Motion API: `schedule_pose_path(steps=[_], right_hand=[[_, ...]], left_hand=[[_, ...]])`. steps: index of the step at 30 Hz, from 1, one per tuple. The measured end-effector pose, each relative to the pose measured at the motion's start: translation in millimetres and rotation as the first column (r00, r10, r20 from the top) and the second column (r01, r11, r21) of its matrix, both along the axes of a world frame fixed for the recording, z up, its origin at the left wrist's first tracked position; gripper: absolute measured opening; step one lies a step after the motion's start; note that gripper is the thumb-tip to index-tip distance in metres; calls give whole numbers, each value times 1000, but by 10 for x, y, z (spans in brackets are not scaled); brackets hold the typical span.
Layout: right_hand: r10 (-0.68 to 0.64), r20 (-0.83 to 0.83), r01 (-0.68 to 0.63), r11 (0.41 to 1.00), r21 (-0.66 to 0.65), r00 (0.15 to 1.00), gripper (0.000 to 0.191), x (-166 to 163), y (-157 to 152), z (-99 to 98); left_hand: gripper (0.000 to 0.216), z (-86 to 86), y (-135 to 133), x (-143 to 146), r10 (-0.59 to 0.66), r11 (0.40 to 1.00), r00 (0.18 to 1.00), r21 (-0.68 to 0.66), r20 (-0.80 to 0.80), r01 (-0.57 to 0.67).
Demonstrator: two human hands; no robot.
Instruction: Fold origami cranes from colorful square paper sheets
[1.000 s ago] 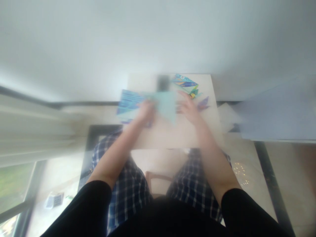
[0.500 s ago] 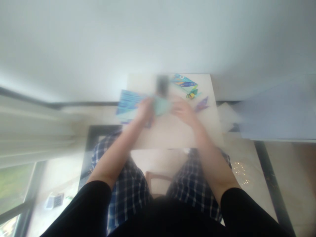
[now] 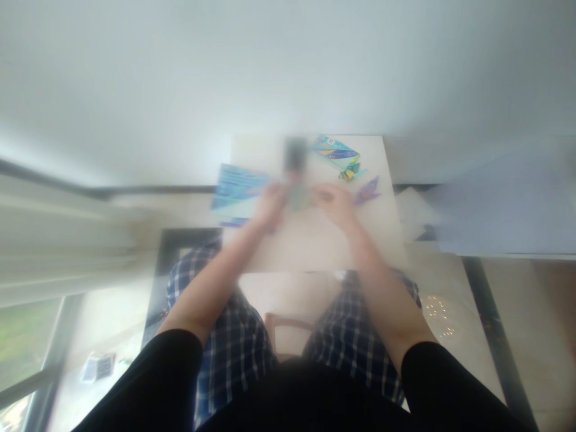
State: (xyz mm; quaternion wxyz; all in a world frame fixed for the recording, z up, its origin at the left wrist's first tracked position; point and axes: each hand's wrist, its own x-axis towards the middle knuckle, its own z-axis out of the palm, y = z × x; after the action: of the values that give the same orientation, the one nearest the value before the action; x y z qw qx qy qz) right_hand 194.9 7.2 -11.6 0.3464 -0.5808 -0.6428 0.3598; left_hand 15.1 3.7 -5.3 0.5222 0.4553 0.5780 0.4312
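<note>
Between my hands, over the white table [image 3: 310,246], is a pale green piece of folded paper [image 3: 297,197], blurred in outline. My left hand [image 3: 271,203] grips its left side with closed fingers. On the other side my right hand [image 3: 333,203] has its fingers pinched together at the paper's right edge; the exact contact is smeared. Blue patterned sheets [image 3: 238,191] lie partly under my left hand. To the right of my right hand rests a purple folded paper shape [image 3: 368,191].
A blue printed packet [image 3: 335,151] lies at the back right, with a small yellow-and-green folded figure [image 3: 350,172] by it. A dark blurred object [image 3: 296,154] is behind the green paper. A white wall [image 3: 288,72] rises behind the table.
The green paper looks smaller and narrower between my hands. My left hand has moved slightly right, and the right hand's fingers are more curled.
</note>
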Motion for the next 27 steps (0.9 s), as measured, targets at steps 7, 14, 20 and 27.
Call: schedule_pose_path(steps=[7, 14, 20, 27], right_hand=[[1, 19, -1, 1000, -1, 1000, 19, -13, -12, 0], [13, -4, -13, 1000, -11, 1000, 17, -8, -9, 7], [15, -13, -14, 1000, 18, 1000, 17, -2, -8, -12], [1, -32, 2, 998, 67, 999, 16, -9, 7, -53]], left_hand=[[33, -67, 30, -42, 4, 999, 999, 38, -48, -2], [31, -136, 12, -79, -14, 996, 998, 86, -61, 19], [32, -159, 37, -82, -21, 996, 1000, 83, -8, 22], [25, -247, 67, -84, 1, 995, 978, 96, 209, -21]])
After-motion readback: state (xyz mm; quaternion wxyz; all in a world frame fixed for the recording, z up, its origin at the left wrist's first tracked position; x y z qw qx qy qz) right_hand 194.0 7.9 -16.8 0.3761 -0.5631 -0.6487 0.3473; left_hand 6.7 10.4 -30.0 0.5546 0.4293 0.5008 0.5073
